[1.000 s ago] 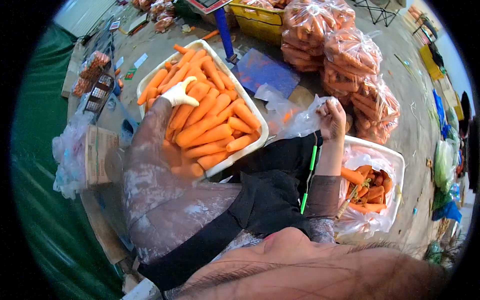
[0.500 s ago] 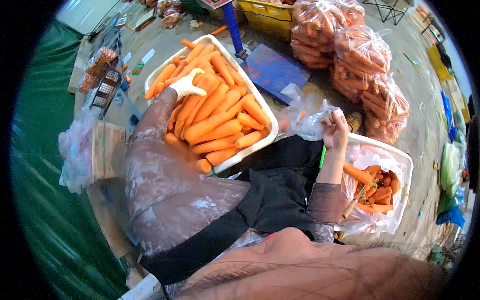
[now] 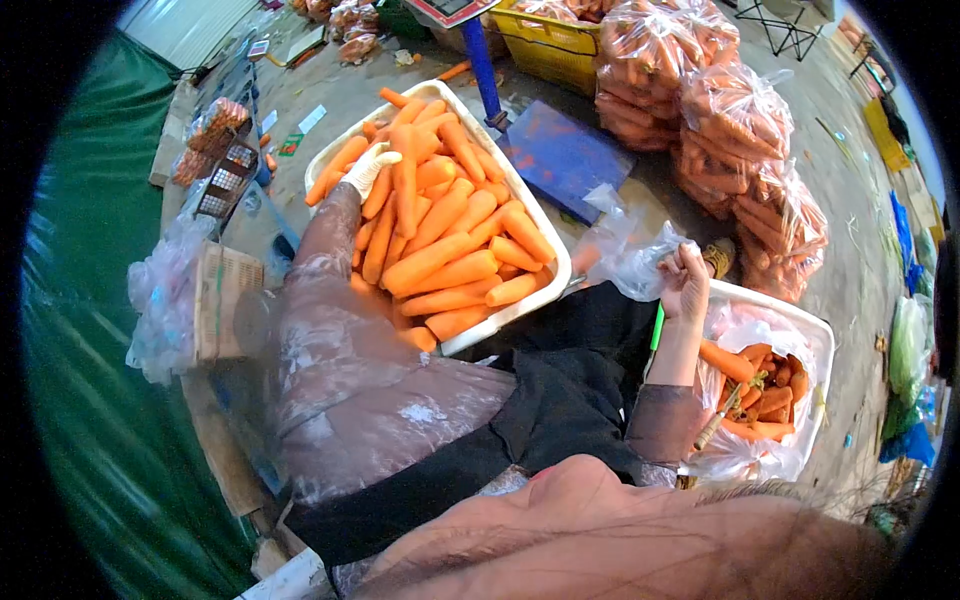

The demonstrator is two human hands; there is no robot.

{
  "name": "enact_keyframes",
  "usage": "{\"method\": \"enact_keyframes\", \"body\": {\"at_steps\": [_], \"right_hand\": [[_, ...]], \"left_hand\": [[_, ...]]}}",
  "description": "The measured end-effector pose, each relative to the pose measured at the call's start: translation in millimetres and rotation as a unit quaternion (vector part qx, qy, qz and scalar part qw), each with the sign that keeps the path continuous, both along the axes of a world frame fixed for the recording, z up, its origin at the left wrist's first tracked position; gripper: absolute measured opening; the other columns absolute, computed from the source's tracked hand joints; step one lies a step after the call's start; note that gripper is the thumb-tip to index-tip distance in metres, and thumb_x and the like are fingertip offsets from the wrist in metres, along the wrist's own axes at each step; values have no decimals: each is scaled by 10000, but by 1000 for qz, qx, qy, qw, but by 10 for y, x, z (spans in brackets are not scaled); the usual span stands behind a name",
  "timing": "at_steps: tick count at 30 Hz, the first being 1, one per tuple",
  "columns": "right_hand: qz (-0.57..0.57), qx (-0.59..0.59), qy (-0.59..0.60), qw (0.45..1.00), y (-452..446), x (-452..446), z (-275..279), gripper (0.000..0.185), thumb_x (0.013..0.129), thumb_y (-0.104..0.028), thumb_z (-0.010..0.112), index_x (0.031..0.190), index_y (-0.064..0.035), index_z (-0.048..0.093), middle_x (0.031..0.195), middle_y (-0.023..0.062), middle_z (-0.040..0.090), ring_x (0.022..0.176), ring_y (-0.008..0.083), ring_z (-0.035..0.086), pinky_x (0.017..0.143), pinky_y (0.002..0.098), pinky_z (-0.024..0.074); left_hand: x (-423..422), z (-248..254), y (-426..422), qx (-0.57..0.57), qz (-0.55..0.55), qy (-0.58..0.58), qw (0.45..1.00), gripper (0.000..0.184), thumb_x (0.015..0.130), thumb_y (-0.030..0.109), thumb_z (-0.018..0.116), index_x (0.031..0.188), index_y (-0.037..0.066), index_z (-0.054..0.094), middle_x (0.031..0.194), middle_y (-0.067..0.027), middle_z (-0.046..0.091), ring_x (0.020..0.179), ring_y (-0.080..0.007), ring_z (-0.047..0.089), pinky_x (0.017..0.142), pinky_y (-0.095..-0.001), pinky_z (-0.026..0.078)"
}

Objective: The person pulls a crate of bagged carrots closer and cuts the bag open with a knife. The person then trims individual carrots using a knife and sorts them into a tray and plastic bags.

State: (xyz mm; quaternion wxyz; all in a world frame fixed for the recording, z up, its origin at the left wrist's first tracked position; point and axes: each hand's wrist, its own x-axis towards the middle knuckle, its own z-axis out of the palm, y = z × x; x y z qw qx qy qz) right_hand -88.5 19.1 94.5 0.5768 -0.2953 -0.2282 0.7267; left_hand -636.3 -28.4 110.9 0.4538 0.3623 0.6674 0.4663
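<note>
1. Head view, left side of the frame: green sheeting (image 3: 95,300) runs down the edge. Beside it, a pale crate (image 3: 225,300) is partly lost in blur near the left forearm.
2. Upper left of centre, the gloved left hand (image 3: 368,170) reaches into a white tub (image 3: 563,265) heaped with peeled-looking carrots. Its fingers touch the upper part of one carrot (image 3: 405,185), from that carrot's left side. I cannot tell whether they are closed around it, since the palm and thumb are hard to make out.
3. That carrot's long axis runs nearly straight up and down the frame; many below it slant from lower left to upper right. The left hand is much the nearer one to it. Carrots at the tub's lower left are blurred and partly covered by the arm.
4. Right of centre, the bare right hand (image 3: 685,280) pinches a crumpled clear plastic bag (image 3: 635,265), which lies between hand and tub. Its mouth cannot be made out.
5. Lower right, a second white tub (image 3: 828,345) holds plastic-lined carrot pieces, partly hidden by the liner.
</note>
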Motion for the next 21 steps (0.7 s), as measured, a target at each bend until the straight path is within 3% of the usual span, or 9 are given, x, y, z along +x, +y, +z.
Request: {"method": "enact_keyframes", "body": {"at_steps": [2,6,8,9,10,12,16,18,21], "right_hand": [[3,-13,-3,1000,18,-7,-4,126,858,-97,588,758,-107,513,651,-46,425,564,85,396,632,282,410],[-8,-15,-16,1000,19,-38,-33,130,829,-105,616,798,-104,489,627,-44,400,550,85,386,606,276,380],[9,-16,-40,999,33,-46,-55,140,871,-111,573,758,-115,491,635,-43,402,548,87,388,617,279,391],[11,-18,-42,999,37,-53,-58,140,871,-111,573,758,-115,491,635,-43,402,548,87,388,617,279,391],[8,-24,-43,999,37,-64,-62,136,872,-110,572,761,-116,493,636,-43,403,547,89,387,615,277,384],[8,-32,-47,998,25,-81,-73,133,873,-110,570,764,-116,495,637,-42,405,546,91,387,613,274,378],[0,-14,-44,999,21,-34,-94,125,834,-128,618,805,-89,502,644,-34,418,546,91,407,601,272,407],[-9,-2,-37,999,-1,4,-105,124,826,-130,628,822,-80,514,658,-32,442,547,88,420,582,263,407],[53,53,-337,939,-41,69,-269,193,790,-129,657,916,-24,556,734,-9,541,576,75,490,514,217,403]], "left_hand": [[-73,-20,16,13,18,-71,997,595,763,203,690,1273,20,443,1271,-125,485,1198,-221,427,1004,-320,347],[-79,-249,150,62,-11,127,990,415,788,231,655,1142,40,550,1157,-145,567,1071,-273,538,916,-366,430],[311,114,171,-13,0,487,873,465,756,312,651,1125,42,563,1148,-187,561,1036,-324,556,868,-400,458],[630,302,135,6,44,652,757,542,724,372,639,1164,67,559,1148,-217,544,1002,-346,559,813,-432,472],[978,593,140,-31,12,679,734,568,743,373,618,1224,86,523,1147,-186,551,976,-313,565,849,-442,441],[1215,93,67,109,44,773,623,594,759,377,611,1261,89,480,1121,-164,570,990,-288,561,932,-430,386],[1326,108,-9,34,-83,678,729,646,754,392,632,1284,75,442,1094,-173,580,1015,-314,547,1006,-425,314],[1224,110,-31,140,-38,584,799,647,728,335,682,1268,62,452,1079,-196,582,1027,-348,539,1004,-432,328],[1319,213,-40,214,33,191,957,522,757,222,702,1199,46,487,1017,-117,592,948,-230,564,830,-314,459]]}}
